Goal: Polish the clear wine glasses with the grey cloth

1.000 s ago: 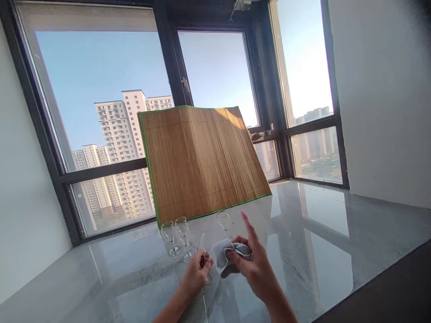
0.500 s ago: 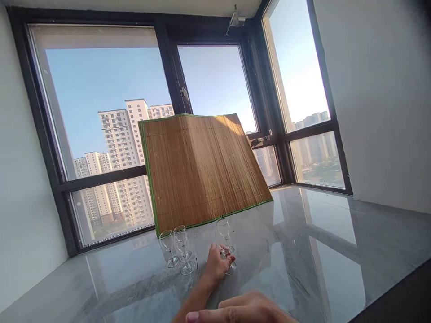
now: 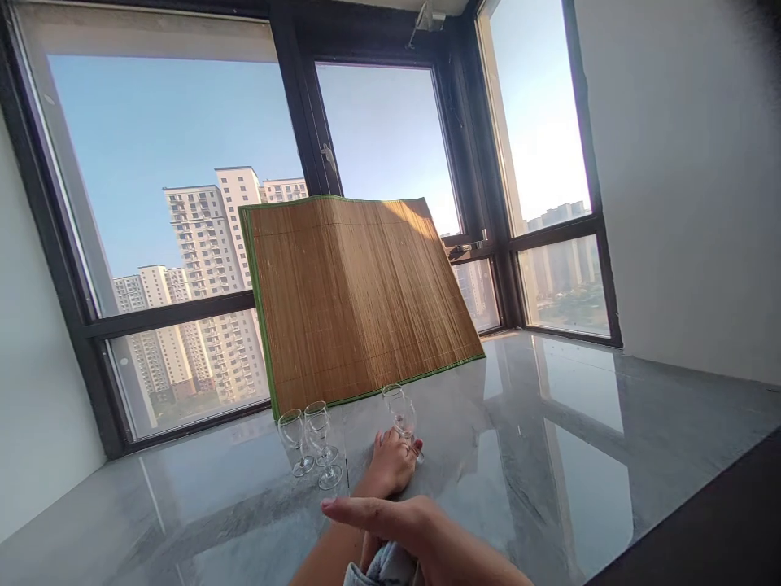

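Observation:
My left hand (image 3: 389, 465) rests on the glossy grey table (image 3: 549, 456), fingers closed about the foot of a small clear wine glass (image 3: 404, 420) that stands upright. A second glass (image 3: 391, 395) stands right behind it. At the bottom edge, my right hand (image 3: 421, 531) grips a grey cloth (image 3: 379, 567), its forefinger stretched out to the left. A small group of other wine glasses (image 3: 317, 431) stands to the left of my left hand, apart from it.
A bamboo mat with green edging (image 3: 354, 293) leans against the dark window frame (image 3: 176, 313) behind the glasses. White walls close in on the left and on the right (image 3: 689, 187). The table's dark near edge (image 3: 701, 521) runs across the bottom right.
My left hand has carried the glass from the cloth and set it down by the glass on the right. My right hand dropped to the bottom edge with the cloth.

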Available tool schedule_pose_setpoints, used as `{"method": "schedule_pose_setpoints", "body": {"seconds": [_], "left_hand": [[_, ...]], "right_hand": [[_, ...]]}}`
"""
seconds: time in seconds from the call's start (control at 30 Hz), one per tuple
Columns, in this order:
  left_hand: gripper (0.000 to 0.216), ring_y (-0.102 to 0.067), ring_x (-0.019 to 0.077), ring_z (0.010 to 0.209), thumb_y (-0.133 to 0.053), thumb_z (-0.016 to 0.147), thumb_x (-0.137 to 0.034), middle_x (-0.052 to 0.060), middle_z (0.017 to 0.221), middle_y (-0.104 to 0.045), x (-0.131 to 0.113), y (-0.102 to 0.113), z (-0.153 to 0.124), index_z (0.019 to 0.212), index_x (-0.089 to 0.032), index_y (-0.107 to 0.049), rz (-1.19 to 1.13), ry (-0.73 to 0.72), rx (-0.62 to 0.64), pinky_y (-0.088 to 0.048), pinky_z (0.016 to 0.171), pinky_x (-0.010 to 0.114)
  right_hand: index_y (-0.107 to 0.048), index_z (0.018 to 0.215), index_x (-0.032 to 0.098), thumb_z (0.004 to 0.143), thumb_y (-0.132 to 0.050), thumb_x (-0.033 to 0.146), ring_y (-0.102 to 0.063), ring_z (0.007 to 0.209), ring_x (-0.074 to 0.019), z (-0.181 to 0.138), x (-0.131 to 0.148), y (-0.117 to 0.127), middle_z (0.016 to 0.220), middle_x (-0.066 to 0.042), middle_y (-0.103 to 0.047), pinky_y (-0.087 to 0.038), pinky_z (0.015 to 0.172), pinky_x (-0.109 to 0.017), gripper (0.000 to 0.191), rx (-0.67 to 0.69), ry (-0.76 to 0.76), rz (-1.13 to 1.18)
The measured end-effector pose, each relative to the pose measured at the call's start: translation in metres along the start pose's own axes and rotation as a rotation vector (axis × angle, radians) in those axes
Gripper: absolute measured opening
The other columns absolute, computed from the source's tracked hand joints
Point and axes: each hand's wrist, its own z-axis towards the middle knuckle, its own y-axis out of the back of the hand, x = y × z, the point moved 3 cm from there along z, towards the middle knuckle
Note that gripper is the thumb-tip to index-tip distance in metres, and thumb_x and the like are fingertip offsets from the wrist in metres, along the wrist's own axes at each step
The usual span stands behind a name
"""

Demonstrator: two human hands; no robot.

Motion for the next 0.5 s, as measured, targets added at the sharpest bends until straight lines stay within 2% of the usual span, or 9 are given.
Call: {"method": "schedule_pose_setpoints", "body": {"seconds": [0.1, 0.2, 0.33, 0.43, 0.5], "left_hand": [[0.049, -0.047, 0.0326, 0.126, -0.034, 0.092, -0.052, 0.011, 0.134, -0.058, -0.001, 0.000, 0.003, 0.121, -0.027, -0.065, 0.003, 0.018, -0.025, -0.023, 0.111, 0.054], [0.050, -0.047, 0.0364, 0.126, -0.039, 0.089, -0.052, 0.015, 0.135, -0.056, 0.000, 0.002, 0.003, 0.122, -0.024, -0.064, 0.030, 0.020, -0.006, -0.024, 0.108, 0.059], [0.049, -0.045, 0.0390, 0.126, -0.055, 0.080, -0.052, 0.014, 0.134, -0.056, 0.008, 0.016, -0.016, 0.118, -0.024, -0.065, 0.049, 0.019, -0.038, -0.028, 0.106, 0.058], [0.028, -0.054, 0.0320, 0.113, -0.062, 0.076, -0.041, 0.009, 0.119, -0.063, 0.019, 0.040, -0.047, 0.100, -0.027, -0.070, 0.054, -0.025, -0.163, -0.039, 0.100, 0.047], [0.014, -0.059, 0.0232, 0.093, -0.053, 0.082, -0.030, 0.006, 0.098, -0.066, 0.027, 0.063, -0.071, 0.080, -0.025, -0.066, 0.066, -0.032, -0.249, -0.046, 0.086, 0.038]], "right_hand": [[-0.054, 0.135, 0.032, 0.075, -0.074, 0.035, -0.066, 0.088, -0.0187, -0.005, 0.005, 0.001, 0.099, -0.003, -0.069, -0.051, 0.090, -0.035, 0.064, -0.052, -0.039, -0.013], [-0.054, 0.135, 0.033, 0.072, -0.076, 0.030, -0.066, 0.089, -0.0188, -0.005, 0.004, 0.003, 0.103, -0.004, -0.069, -0.053, 0.084, -0.032, 0.067, -0.014, -0.041, -0.032], [-0.051, 0.138, 0.035, 0.069, -0.076, 0.017, -0.065, 0.083, -0.0161, -0.001, -0.005, 0.003, 0.100, -0.002, -0.070, -0.053, 0.080, -0.028, 0.075, 0.012, -0.056, -0.100], [-0.047, 0.140, 0.035, 0.065, -0.075, 0.009, -0.064, 0.077, -0.0142, 0.002, -0.008, -0.003, 0.095, 0.000, -0.070, -0.053, 0.078, -0.027, 0.084, -0.024, -0.102, -0.147], [-0.048, 0.139, 0.036, 0.062, -0.074, 0.005, -0.063, 0.075, -0.0145, 0.004, -0.007, -0.009, 0.094, 0.000, -0.070, -0.052, 0.075, -0.027, 0.087, -0.036, -0.137, -0.165]]}}
